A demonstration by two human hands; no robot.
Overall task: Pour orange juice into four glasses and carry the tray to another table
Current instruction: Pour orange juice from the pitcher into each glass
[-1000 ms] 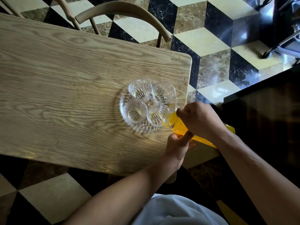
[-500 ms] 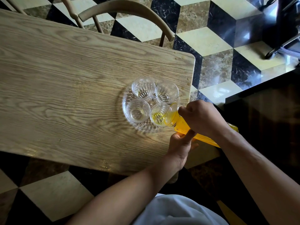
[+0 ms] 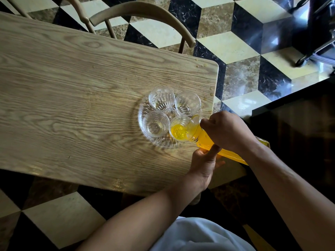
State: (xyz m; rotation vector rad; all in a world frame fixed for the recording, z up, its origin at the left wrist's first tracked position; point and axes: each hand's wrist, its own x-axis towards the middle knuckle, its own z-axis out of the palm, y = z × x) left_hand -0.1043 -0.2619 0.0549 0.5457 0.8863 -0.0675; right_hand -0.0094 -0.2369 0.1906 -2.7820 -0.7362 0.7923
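Both hands' fingers [image 3: 213, 151] wrap the tilted juice bottle [image 3: 204, 139], steadying its mouth over the nearest glass [image 3: 178, 130] just beyond them.

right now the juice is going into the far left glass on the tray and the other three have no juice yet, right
Not quite. The head view shows the bottle, gripped by both the right hand and left hand, pouring into the near right glass on the tray. The other three have no juice yet.

Matt grained wood table [image 3: 72, 98]; clear ribbed glass tray [image 3: 143, 113]; glossy marble floor [image 3: 235, 48].
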